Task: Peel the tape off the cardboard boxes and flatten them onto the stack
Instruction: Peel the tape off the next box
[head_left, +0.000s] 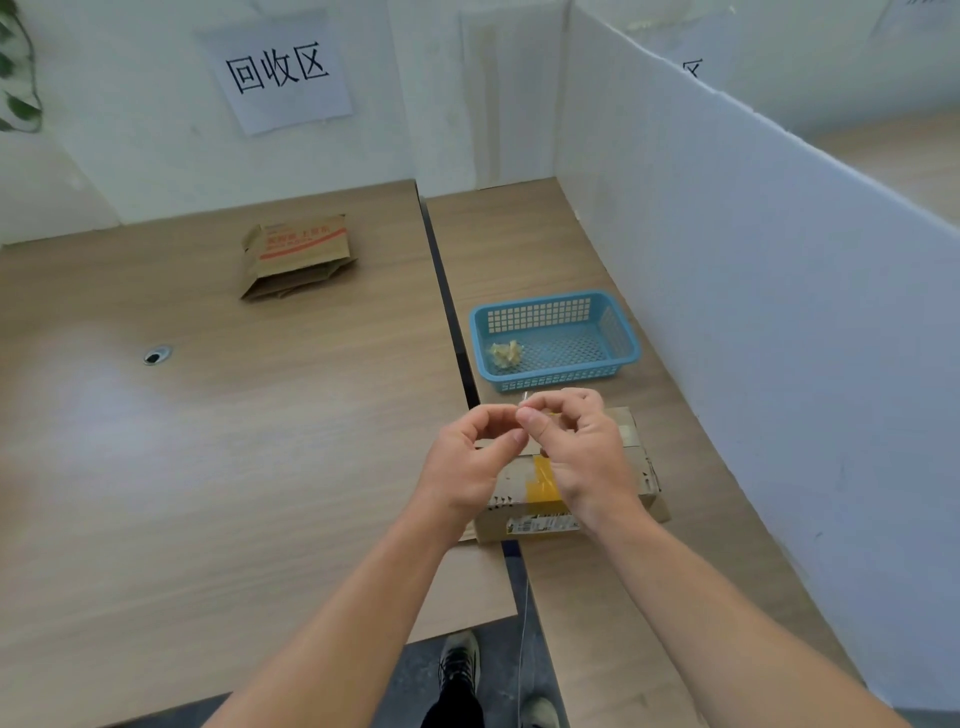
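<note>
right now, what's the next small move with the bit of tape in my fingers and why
Probably drop the tape piece, pinched by the right hand with the left hand close by, into the blue basket just ahead, where a crumpled tape wad already lies. Yellow tape is left on the cardboard box below.

Two wood-grain desks abut along a dark seam (448, 296) running from upper centre toward the bottom edge. The left surface (182, 493) carries a round cable grommet (157, 355) and a soft patch of glare; the right surface (519, 244) is narrower. A white wall (130, 171) closes the rear, bearing a paper sign (280, 73) with three black characters. A white partition (753, 312) bounds the right side. Green leaves (15, 88) occupy the upper left corner; dark floor (410, 675) shows at the bottom.
</note>
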